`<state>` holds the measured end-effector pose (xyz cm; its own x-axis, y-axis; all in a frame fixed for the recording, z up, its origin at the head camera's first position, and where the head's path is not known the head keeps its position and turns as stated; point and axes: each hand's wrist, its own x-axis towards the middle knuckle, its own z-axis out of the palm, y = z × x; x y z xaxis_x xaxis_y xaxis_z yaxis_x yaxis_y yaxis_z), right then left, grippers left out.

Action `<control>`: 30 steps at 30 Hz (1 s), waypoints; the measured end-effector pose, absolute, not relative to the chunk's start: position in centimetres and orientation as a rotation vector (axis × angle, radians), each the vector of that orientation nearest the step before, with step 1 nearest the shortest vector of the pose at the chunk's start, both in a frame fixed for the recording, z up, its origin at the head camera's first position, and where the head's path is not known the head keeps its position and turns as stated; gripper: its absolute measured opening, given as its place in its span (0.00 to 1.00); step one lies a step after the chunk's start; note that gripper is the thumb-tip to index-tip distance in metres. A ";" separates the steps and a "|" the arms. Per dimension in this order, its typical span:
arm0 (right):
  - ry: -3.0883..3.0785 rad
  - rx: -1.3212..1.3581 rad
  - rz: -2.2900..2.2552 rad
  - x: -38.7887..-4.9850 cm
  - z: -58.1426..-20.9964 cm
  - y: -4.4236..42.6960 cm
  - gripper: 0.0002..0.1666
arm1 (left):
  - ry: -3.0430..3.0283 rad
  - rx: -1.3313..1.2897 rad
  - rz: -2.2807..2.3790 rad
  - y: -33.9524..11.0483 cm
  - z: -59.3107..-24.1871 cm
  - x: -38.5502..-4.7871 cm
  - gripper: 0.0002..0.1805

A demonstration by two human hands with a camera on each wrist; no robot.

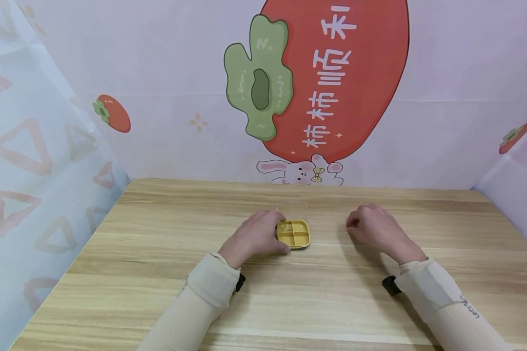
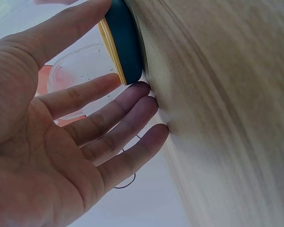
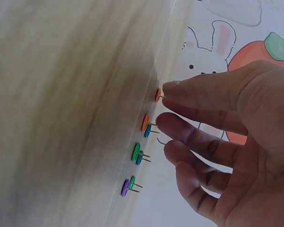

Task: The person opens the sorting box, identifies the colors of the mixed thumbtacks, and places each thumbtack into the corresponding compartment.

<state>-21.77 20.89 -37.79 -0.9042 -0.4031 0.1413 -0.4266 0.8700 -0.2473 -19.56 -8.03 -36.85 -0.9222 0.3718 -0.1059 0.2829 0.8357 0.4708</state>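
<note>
Box of yellow-and-teal plastic (image 2: 123, 45) sits on the wood-grained surface (image 1: 114, 273); our left hand (image 1: 256, 234) grips its sides, probably for steadiness. Our right hand (image 1: 377, 229) pinches an orange round-headed thumbtack (image 3: 158, 94) by its upturned pin.

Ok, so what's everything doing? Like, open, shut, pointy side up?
Box: on the table, held by the left hand
Clear lid: open
Purple tack: point up
Green tacks: points up
Blue tacks: points up
Orange tack beside a blue one: point up
Lone orange tack: point up, right hand seems to pinch its pin
</note>
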 end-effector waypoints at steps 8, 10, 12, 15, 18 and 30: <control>-2.954 0.693 0.401 -21.8 -37.7 20.9 0.07 | 2.827 0.506 0.667 -8.0 -36.8 -19.6 0.38; -2.950 0.701 0.390 -21.8 -37.7 20.9 0.07 | 2.827 0.506 0.666 -8.0 -36.8 -19.6 0.38; -2.945 0.708 0.384 -21.8 -37.7 20.9 0.07 | 2.827 0.506 0.667 -7.9 -36.8 -19.6 0.38; -2.938 0.718 0.378 -21.7 -37.7 21.0 0.08 | 2.826 0.507 0.667 -7.9 -36.8 -19.6 0.38; -2.935 0.721 0.373 -21.7 -37.8 21.0 0.08 | 2.826 0.512 0.667 -7.9 -36.8 -19.6 0.38; -2.945 0.711 0.345 -21.7 -37.8 21.0 0.11 | 2.831 0.520 0.661 -8.0 -36.7 -19.6 0.38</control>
<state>-21.71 21.00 -37.77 -0.8872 -0.4393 0.1413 -0.4600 0.8659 -0.1963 -19.56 -8.00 -36.74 -0.9208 0.3767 -0.1011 0.2929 0.8390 0.4585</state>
